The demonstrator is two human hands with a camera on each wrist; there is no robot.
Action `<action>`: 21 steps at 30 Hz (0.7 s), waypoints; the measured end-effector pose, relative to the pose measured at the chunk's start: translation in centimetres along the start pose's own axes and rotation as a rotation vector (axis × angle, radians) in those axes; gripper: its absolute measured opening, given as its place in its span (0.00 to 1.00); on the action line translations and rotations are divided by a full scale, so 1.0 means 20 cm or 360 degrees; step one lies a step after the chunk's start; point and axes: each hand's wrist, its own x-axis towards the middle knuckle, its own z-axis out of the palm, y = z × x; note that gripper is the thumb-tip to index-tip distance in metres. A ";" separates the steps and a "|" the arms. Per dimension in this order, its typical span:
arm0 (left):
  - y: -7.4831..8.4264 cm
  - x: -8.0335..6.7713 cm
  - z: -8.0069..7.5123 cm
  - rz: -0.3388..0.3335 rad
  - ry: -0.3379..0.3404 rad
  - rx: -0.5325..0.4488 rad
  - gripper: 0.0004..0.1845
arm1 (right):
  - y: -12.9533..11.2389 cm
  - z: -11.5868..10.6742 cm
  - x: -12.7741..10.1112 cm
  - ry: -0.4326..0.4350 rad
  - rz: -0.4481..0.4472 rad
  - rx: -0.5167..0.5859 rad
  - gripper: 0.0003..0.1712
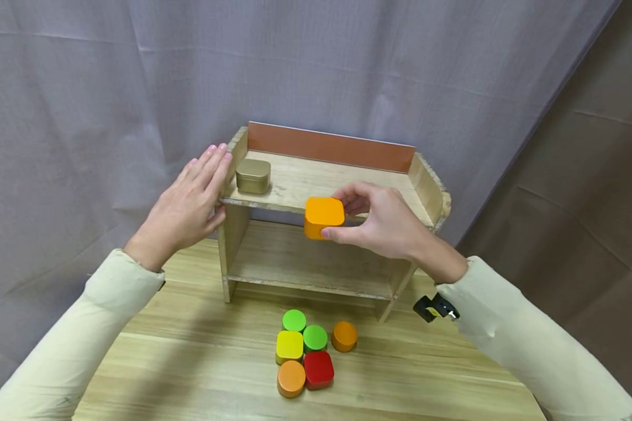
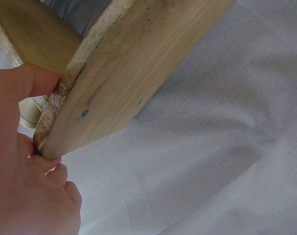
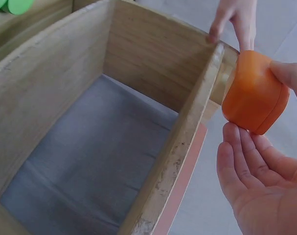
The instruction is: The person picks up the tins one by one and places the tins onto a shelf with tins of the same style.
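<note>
My right hand (image 1: 381, 219) pinches an orange rounded-square tin (image 1: 323, 217) between thumb and fingers. In the head view the tin overlaps the front edge of the top board of a small wooden shelf (image 1: 311, 257). The right wrist view shows the thumb on one side of the orange tin (image 3: 256, 93) and fingertips at the other. My left hand (image 1: 186, 202) holds the shelf's left side panel, its thumb (image 2: 38, 81) at the front edge and its fingers over the top corner. A gold rounded-square tin (image 1: 253, 176) stands on the top board, near the left hand.
On the table (image 1: 200, 362) before the shelf sit several tins: two round green (image 1: 294, 320), a square yellow (image 1: 289, 346), a square red (image 1: 318, 369) and two round orange (image 1: 344, 336). A reddish-brown strip (image 1: 329, 146) backs the top board. Grey curtain (image 1: 305, 64) hangs behind.
</note>
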 end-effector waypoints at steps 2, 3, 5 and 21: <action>0.00 0.00 0.00 0.0004 0.0005 0.0001 0.52 | 0.00 0.00 0.03 0.0021 0.0024 0.0027 0.30; 0.00 0.00 0.01 0.0006 0.0010 0.0002 0.52 | 0.00 0.00 0.04 0.0035 0.0035 0.0032 0.30; 0.00 0.01 0.01 0.0008 0.0018 -0.0001 0.52 | 0.00 0.01 0.07 0.0064 0.0041 0.0053 0.29; 0.00 0.01 0.00 -0.0029 -0.0023 -0.0005 0.52 | 0.01 0.06 0.28 0.0169 0.0077 0.0096 0.29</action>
